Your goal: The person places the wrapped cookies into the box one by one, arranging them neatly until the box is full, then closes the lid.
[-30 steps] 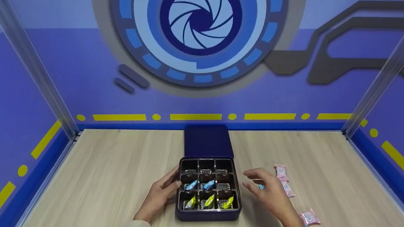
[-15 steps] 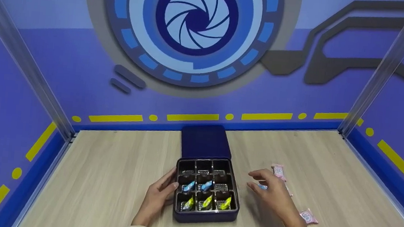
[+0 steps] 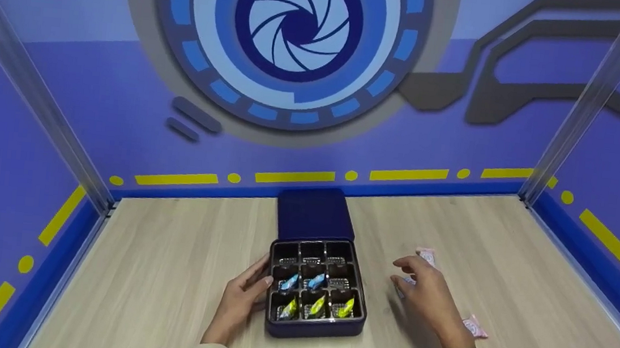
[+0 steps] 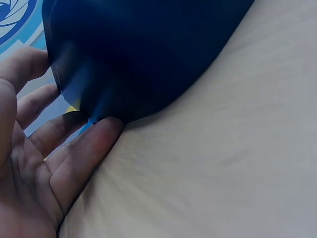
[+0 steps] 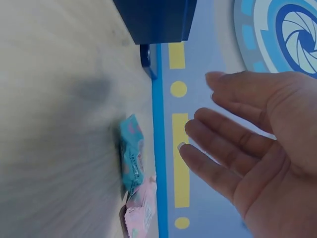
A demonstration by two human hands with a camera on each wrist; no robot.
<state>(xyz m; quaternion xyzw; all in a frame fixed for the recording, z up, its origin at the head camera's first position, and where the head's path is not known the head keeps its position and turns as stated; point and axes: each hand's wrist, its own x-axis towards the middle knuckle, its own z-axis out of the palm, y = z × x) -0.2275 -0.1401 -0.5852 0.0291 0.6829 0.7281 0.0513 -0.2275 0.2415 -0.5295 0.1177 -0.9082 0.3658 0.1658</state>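
Observation:
A dark blue box (image 3: 312, 331) with a black divided tray inside stands in front of me. Three yellow-wrapped candies (image 3: 316, 306) fill its front row, and two blue-wrapped candies (image 3: 316, 281) sit in the left and middle compartments of the middle row. The other compartments show bare bottoms. My left hand (image 3: 238, 303) rests on the box's left side, fingers along the wall and thumb at the rim. To the right of the box, my right hand (image 3: 434, 302) hovers over the table with fingers loosely bent, holding nothing. Below it lies another blue-wrapped candy (image 5: 132, 156).
Behind the box lies a dark blue lid (image 3: 315, 215), near the back wall. Pink-wrapped candies lie on the table at right, one pink candy (image 3: 426, 256) beyond my right hand and another pink candy (image 3: 475, 327) beside the right wrist. Patterned walls enclose the table.
My right hand has shifted a little to the right, away from the box, and now covers more of the loose candies. My left hand stays at the box; the view shifted slightly.

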